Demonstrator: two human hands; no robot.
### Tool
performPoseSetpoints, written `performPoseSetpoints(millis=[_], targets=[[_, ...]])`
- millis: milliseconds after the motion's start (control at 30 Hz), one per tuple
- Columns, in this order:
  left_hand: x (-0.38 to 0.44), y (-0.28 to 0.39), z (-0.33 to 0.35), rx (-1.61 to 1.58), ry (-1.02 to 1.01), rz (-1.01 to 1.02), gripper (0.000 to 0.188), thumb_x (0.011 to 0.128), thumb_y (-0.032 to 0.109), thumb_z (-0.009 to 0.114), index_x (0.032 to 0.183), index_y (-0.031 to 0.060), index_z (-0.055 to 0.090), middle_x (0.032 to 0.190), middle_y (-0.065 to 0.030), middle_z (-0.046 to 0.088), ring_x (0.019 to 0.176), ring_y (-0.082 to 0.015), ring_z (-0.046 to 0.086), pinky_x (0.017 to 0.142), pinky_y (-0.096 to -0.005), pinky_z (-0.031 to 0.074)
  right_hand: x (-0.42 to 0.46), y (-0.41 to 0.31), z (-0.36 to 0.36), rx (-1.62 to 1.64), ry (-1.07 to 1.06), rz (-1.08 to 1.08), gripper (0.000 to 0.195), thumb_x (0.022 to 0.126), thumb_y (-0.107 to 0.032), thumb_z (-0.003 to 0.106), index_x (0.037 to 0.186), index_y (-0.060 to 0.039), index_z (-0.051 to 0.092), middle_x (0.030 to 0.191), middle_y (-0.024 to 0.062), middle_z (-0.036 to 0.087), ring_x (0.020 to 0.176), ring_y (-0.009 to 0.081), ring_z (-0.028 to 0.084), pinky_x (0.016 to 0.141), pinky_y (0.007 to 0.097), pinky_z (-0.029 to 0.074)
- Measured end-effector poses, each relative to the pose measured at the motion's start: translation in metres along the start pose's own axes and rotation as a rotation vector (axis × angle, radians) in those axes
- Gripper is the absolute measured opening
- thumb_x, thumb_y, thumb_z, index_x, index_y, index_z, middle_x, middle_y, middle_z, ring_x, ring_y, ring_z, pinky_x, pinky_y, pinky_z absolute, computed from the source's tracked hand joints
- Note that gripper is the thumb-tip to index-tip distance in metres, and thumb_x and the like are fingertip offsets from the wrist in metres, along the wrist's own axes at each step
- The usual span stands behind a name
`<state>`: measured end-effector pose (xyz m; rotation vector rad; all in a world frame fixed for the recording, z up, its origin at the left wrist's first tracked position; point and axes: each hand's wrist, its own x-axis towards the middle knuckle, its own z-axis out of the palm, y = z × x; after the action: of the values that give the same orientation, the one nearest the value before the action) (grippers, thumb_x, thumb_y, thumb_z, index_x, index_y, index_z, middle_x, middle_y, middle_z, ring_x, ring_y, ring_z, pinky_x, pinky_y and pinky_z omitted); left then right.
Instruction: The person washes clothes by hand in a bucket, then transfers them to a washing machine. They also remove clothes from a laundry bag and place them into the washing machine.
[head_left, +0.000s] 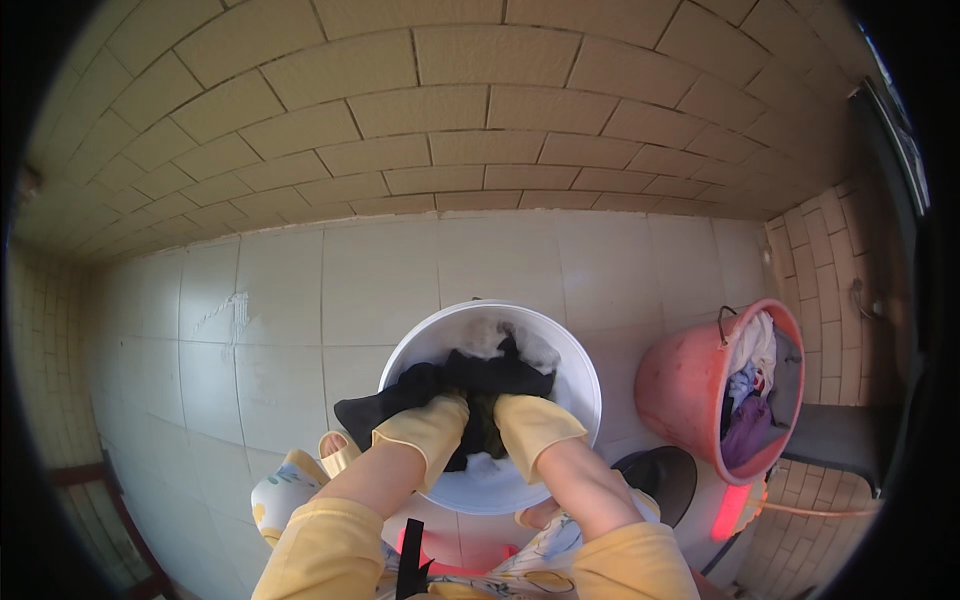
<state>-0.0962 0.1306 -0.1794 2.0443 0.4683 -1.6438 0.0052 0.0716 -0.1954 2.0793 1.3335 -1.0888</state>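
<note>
A round white basin (592, 397) stands on the floor between the person's feet, with foamy water (480, 465) inside. A black garment (495, 375) lies in it, partly hanging over the left side of the rim. Both hands wear yellow gloves with wide cuffs and reach down into the basin. My left hand (439, 420) is at the left part of the garment, my right hand (525, 420) a short way to its right. Dark cloth and the gloves themselves hide the fingers of both hands, so their grip does not show.
Right of the basin, a tilted pink bucket (675, 382) holds white, blue and purple clothes (748, 431). A dark round basin (664, 480) sits below it, near a pink-red object (729, 514). A brick-patterned tiled wall (487, 150) rises beyond the tiled floor (277, 285). Part of a pink stool (450, 559) shows underneath.
</note>
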Motion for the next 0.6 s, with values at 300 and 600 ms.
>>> performPoseSetpoints(millis=[300, 600], targets=[[0.013, -0.006, -0.008, -0.223, 0.167, -0.092, 0.071, 0.085, 0.030, 0.076, 0.149, 0.0084, 0.054, 0.158, -0.0105, 0.050, 0.139, -0.0336, 0.054, 0.107, -0.0547, 0.047, 0.039, -0.009, 0.022, 0.087, 0.012, 0.024, 0.073, 0.086, -0.022, 0.075, 0.151, -0.0222, 0.042, 0.154, 0.0144, 0.041, 0.143, 0.0333, 0.038, 0.114, 0.0546, 0.038], [0.028, -0.004, 0.007, -0.340, 0.307, -0.110, 0.062, 0.089, 0.030, 0.074, 0.146, 0.0106, 0.058, 0.157, -0.0105, 0.051, 0.139, -0.0344, 0.054, 0.105, -0.0593, 0.046, 0.052, -0.008, 0.054, 0.170, 0.051, 0.092, 0.061, 0.088, -0.020, 0.073, 0.144, -0.0208, 0.051, 0.146, 0.0160, 0.050, 0.136, 0.0350, 0.047, 0.110, 0.0511, 0.042]])
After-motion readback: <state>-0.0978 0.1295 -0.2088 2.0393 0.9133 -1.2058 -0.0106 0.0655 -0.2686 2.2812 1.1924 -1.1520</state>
